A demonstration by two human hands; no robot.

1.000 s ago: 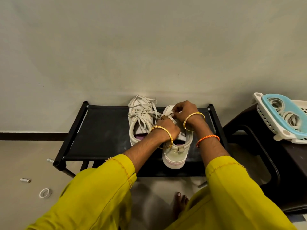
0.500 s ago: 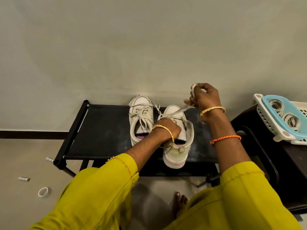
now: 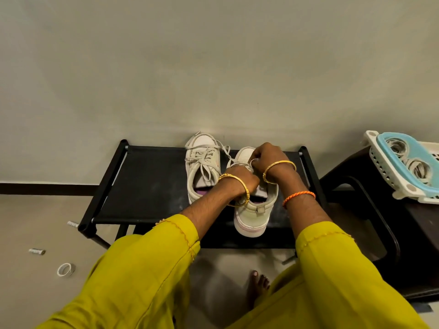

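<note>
sneaker on the right of the pair is the one being worked on. it sits on the black rack, right of middle, heel hanging a bit over the near edge and toe pointing away at the wall, so its long axis runs near-to-far. the other sneaker stands just left of it, same heading but further back, with loose laces spilling off it.

right hand is over the toe end, fingers curled in and pinching a loop of the white lace. left hand is clamped down on the laced part, knuckles up. its fingertips are tucked under, so I can't see if they've got lace too.

far right there's a white basket with a light blue tray in it, coiled rings lying in the tray's two hollows. it's parked on a dark stool.

on the pale floor to the left: a tape roll and two little metal bits. a bare foot shows between the yellow sleeves.
</note>
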